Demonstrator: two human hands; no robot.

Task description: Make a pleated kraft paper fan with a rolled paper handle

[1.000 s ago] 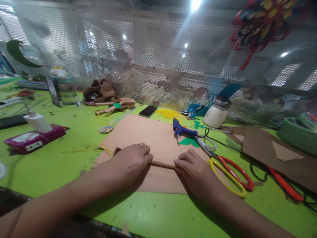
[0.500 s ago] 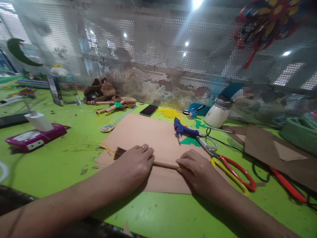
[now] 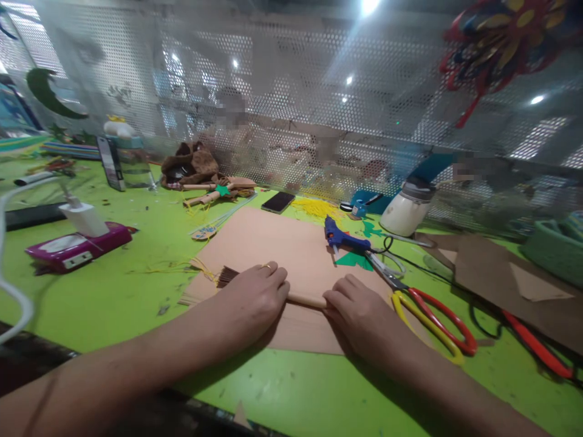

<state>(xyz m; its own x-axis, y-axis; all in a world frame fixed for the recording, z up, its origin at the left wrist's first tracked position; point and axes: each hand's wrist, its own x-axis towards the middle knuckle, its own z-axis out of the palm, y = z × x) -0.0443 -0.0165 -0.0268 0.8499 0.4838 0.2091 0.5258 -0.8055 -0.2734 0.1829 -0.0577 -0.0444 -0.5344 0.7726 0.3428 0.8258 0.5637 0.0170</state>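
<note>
A thin tan paper tube [image 3: 304, 300] lies across a large sheet of tan paper [image 3: 268, 237], and both my hands are closed on it. My left hand [image 3: 262, 294], with a ring on one finger, covers the tube's left part. Just beyond that hand a dark brown fringed end [image 3: 226, 277] sticks out; whether it joins the tube is hidden. With fingers and thumb, my right hand [image 3: 355, 306] pinches the tube's right end. Right behind this hand lie a blue glue gun [image 3: 347, 238] and green cut paper [image 3: 354, 260].
Scissors with red and yellow handles [image 3: 430, 315] lie right of my right hand. Behind the sheet are a phone [image 3: 278, 202] and yellow shreds [image 3: 317, 210]. A purple power strip [image 3: 79, 247] sits left; brown cardboard [image 3: 485, 267] lies right. A perforated screen [image 3: 291, 91] stands behind.
The whole view has shifted slightly, so things appear a little further right, and more of a white cable shows at left. My hands keep nearly the same hold on the tube.
</note>
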